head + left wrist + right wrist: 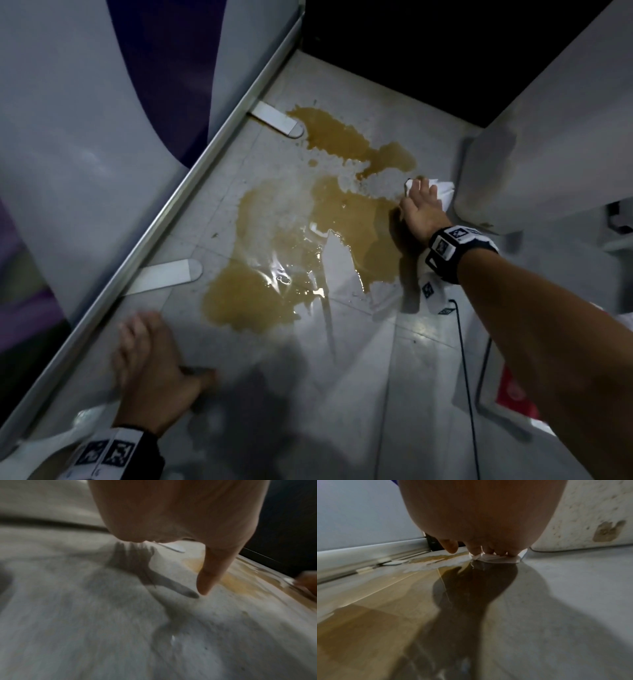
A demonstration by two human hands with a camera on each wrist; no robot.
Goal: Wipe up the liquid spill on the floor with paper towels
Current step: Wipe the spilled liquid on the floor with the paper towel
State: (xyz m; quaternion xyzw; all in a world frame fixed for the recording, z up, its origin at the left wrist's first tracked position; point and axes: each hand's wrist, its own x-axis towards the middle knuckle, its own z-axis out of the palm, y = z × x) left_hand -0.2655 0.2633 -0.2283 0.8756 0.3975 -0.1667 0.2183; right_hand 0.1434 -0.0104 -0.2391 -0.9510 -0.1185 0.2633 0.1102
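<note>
My right hand (420,209) lies flat on a white paper towel (445,192), fingers straight and spread, pressing it against the floor (359,377) at the far right edge of the brown spill (329,205), just beside the base of a white cabinet (548,137). In the right wrist view my fingertips (489,550) sit on the towel (494,559), whose near edge touches the liquid (376,601). The spill spreads across the middle of the floor, reaching the metal rail (164,212) along the left side and the nearer of two metal brackets (277,118) fixed there; a wiped, paler streak cuts through its far part. My left hand (154,370) is down at the near left of the floor, beside the rail and clear of the puddle, holding nothing; it is blurred, but the fingers seem loosely spread, and the left wrist view shows the thumb (211,574) pointing down toward the floor (120,628). A black cable (466,359) runs along the floor under my right forearm.
</note>
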